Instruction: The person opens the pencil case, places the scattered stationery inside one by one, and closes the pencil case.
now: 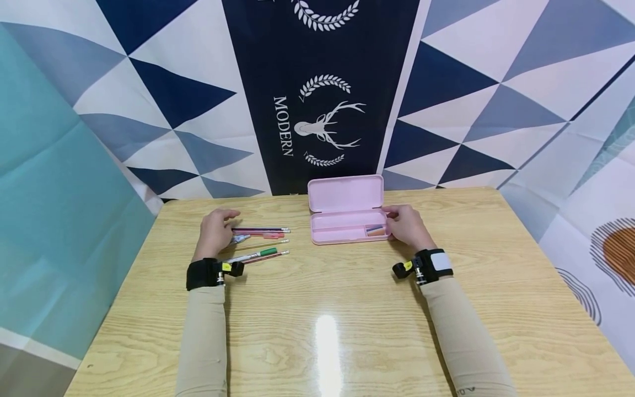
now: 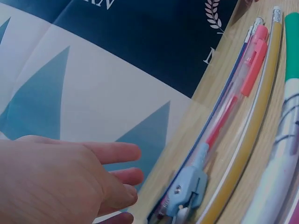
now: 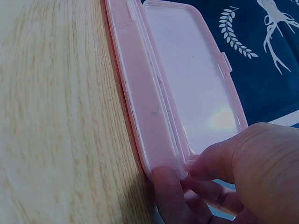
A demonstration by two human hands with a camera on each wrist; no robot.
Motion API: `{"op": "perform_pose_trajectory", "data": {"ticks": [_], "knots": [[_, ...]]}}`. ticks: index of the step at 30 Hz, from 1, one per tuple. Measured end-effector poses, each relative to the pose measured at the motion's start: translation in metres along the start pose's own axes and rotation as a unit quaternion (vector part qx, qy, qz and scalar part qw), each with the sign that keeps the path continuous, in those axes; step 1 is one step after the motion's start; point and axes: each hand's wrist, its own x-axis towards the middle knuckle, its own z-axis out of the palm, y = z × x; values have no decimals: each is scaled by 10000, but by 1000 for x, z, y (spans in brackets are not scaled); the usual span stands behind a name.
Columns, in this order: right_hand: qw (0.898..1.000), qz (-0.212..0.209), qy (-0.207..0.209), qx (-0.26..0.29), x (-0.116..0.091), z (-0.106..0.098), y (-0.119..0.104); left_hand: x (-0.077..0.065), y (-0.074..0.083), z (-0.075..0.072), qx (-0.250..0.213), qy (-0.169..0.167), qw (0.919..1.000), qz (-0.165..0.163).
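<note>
A pink pencil case [image 1: 337, 234] stands with its lid [image 1: 345, 194] raised at the back of the table. My right hand [image 1: 408, 226] grips the case's right end, thumb and fingers at the corner in the right wrist view. A small blue and orange piece [image 1: 375, 230] lies in its right compartment. My left hand [image 1: 215, 236] holds nothing, its fingers [image 2: 119, 153] loosely extended beside the writing tools. Nearest to it are a light blue compass [image 2: 189, 186] and a clear pen with a red clip [image 2: 254, 60]. A yellow pencil [image 2: 261, 107] and green-capped marker [image 1: 268, 251] lie beside them.
Dark pencils [image 1: 258, 229] and a reddish pencil [image 1: 268, 258] also lie in the left group, erasers toward the case. The wooden table [image 1: 278, 320] ends at a patterned cloth [image 1: 317, 66] behind the case, and its left edge meets a teal cloth [image 1: 59, 209].
</note>
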Motion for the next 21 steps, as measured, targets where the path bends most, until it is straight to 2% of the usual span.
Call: {"op": "perform_pose_trajectory", "data": {"ticks": [5, 12, 21], "knots": [[10000, 20, 43, 27, 0, 1, -1, 1, -5, 2, -121, -62, 9999, -12], [10000, 15, 49, 75, 0, 1, -1, 2, -9, 8, -3, 18, 9999, 124], [9998, 69, 15, 186, 0, 0, 0, 3, -6, 10, 67, 75, 9999, -19]]}}
